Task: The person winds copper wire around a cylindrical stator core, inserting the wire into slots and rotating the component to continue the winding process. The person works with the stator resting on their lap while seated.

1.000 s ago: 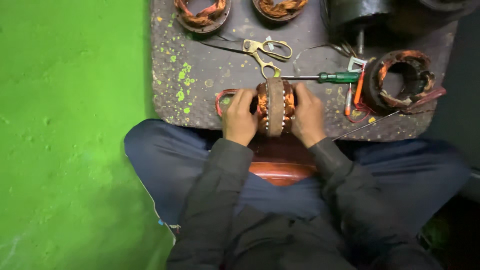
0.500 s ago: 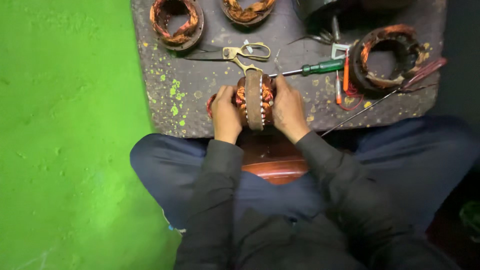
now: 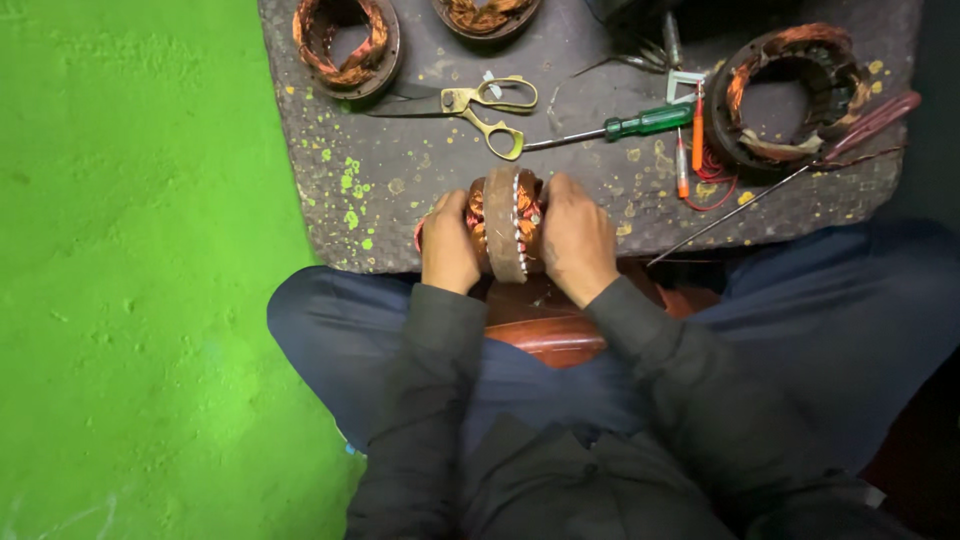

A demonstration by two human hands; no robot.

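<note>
A round motor stator [image 3: 508, 222] with copper windings stands on edge at the near rim of a dark work board [image 3: 600, 190]. My left hand [image 3: 449, 245] grips its left side and my right hand [image 3: 577, 238] grips its right side. Both hands press against the copper coils. The metal lamination ring faces up between my thumbs.
Brass-handled scissors [image 3: 480, 108] and a green-handled screwdriver [image 3: 620, 127] lie just beyond the stator. Another stator [image 3: 790, 95] sits at the right with red wire and an orange tool [image 3: 697, 128]. Two more stators [image 3: 345, 40] sit at the far edge. Green floor [image 3: 130, 280] lies left.
The view has shifted, so the board and hands appear further left in the frame. Both hands keep the same hold on the stator, which stays upright on the board's near edge.
</note>
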